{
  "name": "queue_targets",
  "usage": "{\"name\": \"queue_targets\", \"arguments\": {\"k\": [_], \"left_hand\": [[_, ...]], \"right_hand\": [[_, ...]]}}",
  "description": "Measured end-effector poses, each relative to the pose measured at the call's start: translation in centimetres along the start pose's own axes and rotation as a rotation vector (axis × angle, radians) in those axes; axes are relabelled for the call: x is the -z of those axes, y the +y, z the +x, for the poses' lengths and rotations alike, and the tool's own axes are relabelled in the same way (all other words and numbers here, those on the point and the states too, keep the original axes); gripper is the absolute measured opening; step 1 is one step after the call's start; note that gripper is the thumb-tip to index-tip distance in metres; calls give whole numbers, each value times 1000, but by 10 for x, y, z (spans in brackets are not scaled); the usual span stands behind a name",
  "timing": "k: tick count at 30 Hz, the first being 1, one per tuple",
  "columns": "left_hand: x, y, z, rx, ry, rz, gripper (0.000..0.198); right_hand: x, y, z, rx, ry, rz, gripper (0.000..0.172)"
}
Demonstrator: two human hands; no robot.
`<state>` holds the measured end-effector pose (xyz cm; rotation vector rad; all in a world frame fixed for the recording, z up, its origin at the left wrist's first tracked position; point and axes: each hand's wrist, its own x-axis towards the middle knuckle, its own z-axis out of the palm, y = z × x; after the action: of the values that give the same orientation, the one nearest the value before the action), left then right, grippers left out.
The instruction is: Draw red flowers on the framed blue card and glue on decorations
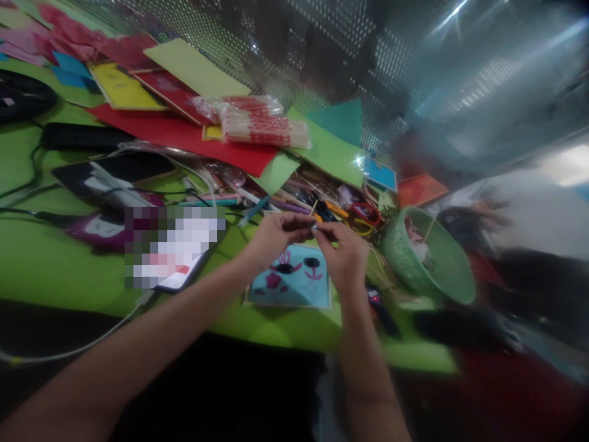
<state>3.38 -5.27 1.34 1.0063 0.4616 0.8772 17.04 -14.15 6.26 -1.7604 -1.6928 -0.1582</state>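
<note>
My left hand (pixel 280 236) and my right hand (pixel 343 245) meet above a light blue card (pixel 301 291), fingertips pinched close together. A thin pale stick (pixel 314 207) pokes up at the left fingertips. Between the right thumb and forefinger shows a tiny pale blue piece (pixel 315 227), too small to make out. Purple flower and leaf shapes and two black ovals lie on the card, which has a thin light border. My hands cover part of its top edge.
A green basket (pixel 448 267) stands right of my hands. Pens and scissors (pixel 365 213) lie behind them. Left are a phone (pixel 177 258), a purple tool (pixel 99 227) and cables. Coloured sheets (pixel 193 135) and wrapped sticks (pixel 267 130) lie farther back on the green table (pixel 41 270).
</note>
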Motion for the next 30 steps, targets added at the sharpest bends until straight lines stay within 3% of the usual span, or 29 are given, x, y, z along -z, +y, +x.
{"name": "queue_targets", "arguments": {"k": [7,16,30], "left_hand": [[-6,-2,-4,-75,84,32,39],[-8,-4,-4,-102,104,55,26],[-8,-5,-4,-118,114,27,34]], "right_hand": [[-5,4,-1,91,20,-32,13],[-7,4,0,64,-38,-56,17],[-27,0,-4,124,143,-209,23]]}}
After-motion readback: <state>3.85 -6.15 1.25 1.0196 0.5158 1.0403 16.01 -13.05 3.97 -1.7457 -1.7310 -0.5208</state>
